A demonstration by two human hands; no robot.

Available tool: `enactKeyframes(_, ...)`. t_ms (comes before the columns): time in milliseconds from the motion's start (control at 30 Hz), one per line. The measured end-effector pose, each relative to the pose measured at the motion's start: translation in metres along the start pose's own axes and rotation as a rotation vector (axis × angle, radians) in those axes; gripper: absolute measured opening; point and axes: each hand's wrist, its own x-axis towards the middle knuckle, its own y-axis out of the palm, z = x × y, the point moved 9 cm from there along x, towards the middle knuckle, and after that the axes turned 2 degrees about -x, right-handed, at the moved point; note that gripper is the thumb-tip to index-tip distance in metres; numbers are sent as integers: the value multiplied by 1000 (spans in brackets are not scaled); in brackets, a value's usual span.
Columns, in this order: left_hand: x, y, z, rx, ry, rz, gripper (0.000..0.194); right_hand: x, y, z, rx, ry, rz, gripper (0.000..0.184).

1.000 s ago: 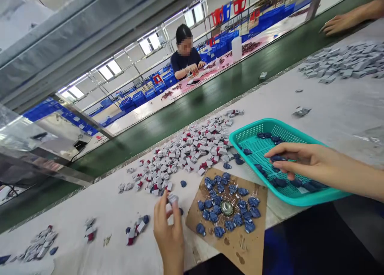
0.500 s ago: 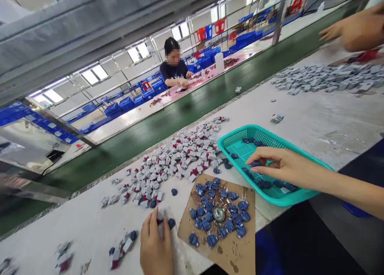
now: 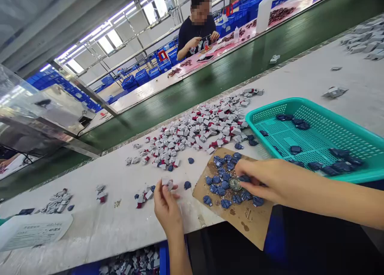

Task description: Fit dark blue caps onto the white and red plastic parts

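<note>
Right grip [image 3: 258, 181] over half-hidden metal disc [image 3: 234, 184]

Own body shows only as two bare hands, left hand [image 3: 167, 211] and right hand [image 3: 264, 182], slim fingers [image 3: 244, 167] with short plain nails, slender wrists, then long bare forearms, left forearm [image 3: 180, 257] and right forearm [image 3: 339, 202], running off the bottom and right frame edges

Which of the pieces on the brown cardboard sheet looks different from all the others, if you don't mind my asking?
It's the round silvery disc in the middle of the brown cardboard sheet, just under the right hand. The dark blue pieces around it are irregular, not round or metallic.
</note>
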Motion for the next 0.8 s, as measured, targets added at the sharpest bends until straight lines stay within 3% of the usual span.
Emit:
enactKeyframes(33,-6,-3,2,-129,-70,-22,43,6,9,3,-48,-32,44,5)
enactKeyframes(167,-41,3,13,-672,-468,-11,46,18,37,-2,-156,-90,112,9)
enactKeyframes(267,-64,11,12,-763,-642,76,40,18,45,-4,-244,-130,50,14)
enactKeyframes(467,-80,10,6,-752,-709,79,41,7,59,1,-377,-201,2,36)
enactKeyframes(800,-83,21,8,-711,-703,136,36,9,58,15,-564,-265,-33,43)
